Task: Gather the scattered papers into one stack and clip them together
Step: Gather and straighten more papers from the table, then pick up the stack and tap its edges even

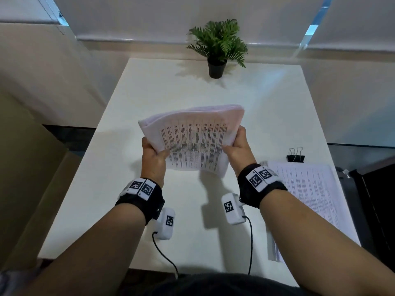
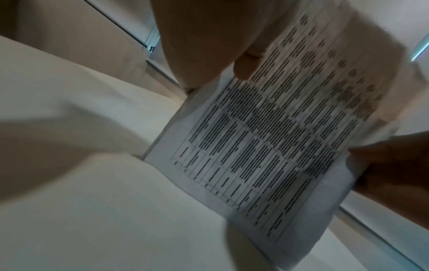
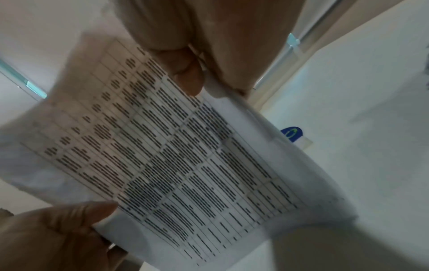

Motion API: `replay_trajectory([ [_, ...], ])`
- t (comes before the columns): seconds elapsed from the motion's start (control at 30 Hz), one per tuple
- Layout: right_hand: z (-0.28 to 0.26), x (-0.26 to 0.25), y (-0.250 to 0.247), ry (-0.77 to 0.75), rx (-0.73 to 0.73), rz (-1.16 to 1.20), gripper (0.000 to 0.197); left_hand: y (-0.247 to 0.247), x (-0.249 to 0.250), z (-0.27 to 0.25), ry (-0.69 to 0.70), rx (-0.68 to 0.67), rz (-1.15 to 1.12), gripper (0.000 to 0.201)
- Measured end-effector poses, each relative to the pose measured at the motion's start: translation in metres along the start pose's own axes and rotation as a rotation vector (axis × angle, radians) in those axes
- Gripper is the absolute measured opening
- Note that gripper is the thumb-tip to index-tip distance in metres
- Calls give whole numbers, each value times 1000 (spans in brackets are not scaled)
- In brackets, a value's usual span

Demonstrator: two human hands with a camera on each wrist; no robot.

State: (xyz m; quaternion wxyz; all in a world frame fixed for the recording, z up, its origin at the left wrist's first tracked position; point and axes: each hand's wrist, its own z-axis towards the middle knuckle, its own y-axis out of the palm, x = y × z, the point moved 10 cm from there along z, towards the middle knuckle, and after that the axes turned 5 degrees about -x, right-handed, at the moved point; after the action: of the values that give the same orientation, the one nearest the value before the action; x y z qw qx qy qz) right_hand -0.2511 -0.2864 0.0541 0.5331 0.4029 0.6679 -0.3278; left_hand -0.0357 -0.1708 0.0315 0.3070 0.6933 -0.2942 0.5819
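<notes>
The left hand (image 1: 154, 159) and right hand (image 1: 239, 151) hold a sheaf (image 1: 192, 138) of printed papers in the air at the centre of the head view, above the white table (image 1: 149, 99). Each hand is clamped on one side edge of the sheaf, thumb on the printed top sheet and fingers curled underneath. The sheaf bows upward between them and its far edge looks thick with layered sheets. The top sheet carries a table of dark text in ruled columns.

From the left wrist view, the left thumb (image 2: 246, 67) presses the top sheet near the upper centre of the frame, while the right hand shows as a dark shape at the right edge, pinching the opposite side. From the right wrist view, the right thumb (image 3: 185, 71) lies on the sheet at upper centre and the left hand fills the lower left corner, its thumb flat on the page. Both wrist views are blurred.

At the right of the head view a second pile (image 1: 310, 195) of printed pages lies flat on the table, partly hidden by the right forearm. A black binder clip (image 1: 296, 157) sits on the table just beyond the pile's far edge. A potted fern (image 1: 218, 45) stands at the table's far edge, top centre. Black wristbands with coded markers wrap both wrists.
</notes>
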Motion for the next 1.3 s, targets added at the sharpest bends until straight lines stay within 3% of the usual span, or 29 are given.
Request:
replay_trajectory([
  [0.07,-1,8,2,12,-22,-63,47,-1,-13,-1,-42,13,64,55],
  [0.2,-1,26,-5,20,-8,-312,31,2,-25,-2,-80,17,247,37],
  [0.3,-4,24,-36,22,121,-405,10,21,-14,-7,-60,-10,345,34],
  [0.43,-21,14,-101,8,285,-480,4,81,-7,-31,-81,-149,402,28],
  [0.63,-84,60,-221,201,486,-483,39,185,-70,-91,-258,-488,531,34],
  [0.8,-135,103,-294,350,576,-540,41,247,-127,-138,-496,-686,606,41],
  [0.97,-153,123,-327,443,547,-809,31,266,-145,-158,-535,-738,853,52],
  [1.03,-153,133,-326,536,470,-832,35,264,-152,-157,-564,-720,930,45],
  [1.17,-148,145,-313,643,390,-820,43,272,-164,-158,-632,-729,809,5],
  [1.3,-143,158,-291,774,325,-706,35,259,-175,-147,-685,-636,651,24],
])
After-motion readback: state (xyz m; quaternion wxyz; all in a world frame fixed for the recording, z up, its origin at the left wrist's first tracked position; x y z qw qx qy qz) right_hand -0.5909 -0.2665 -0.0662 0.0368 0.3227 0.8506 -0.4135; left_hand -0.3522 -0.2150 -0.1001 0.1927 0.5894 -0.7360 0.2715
